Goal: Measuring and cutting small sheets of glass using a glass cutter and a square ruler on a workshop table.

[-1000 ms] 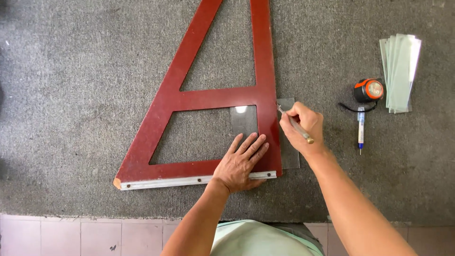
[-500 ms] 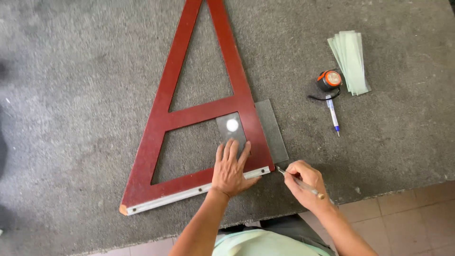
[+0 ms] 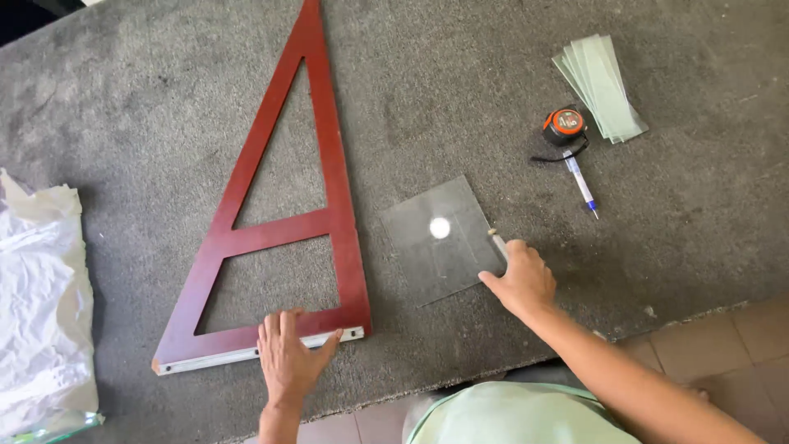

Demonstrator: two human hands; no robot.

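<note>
Left hand (image 3: 289, 355) flat, fingers spread, pressing red triangular frame (image 3: 283, 226) base. Right hand (image 3: 519, 279) gripping slim tool (image 3: 497, 241), fingertip on square glass pane (image 3: 441, 238). Grey carpeted desk (image 3: 460, 82).

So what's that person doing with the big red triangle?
A person leans over a grey carpet. Their left hand rests on the bottom edge of a red triangle made of wood. Their right hand holds a thin tool at the edge of a clear glass square lying beside the triangle. A tape measure, a pen and glass strips lie farther off.
</note>
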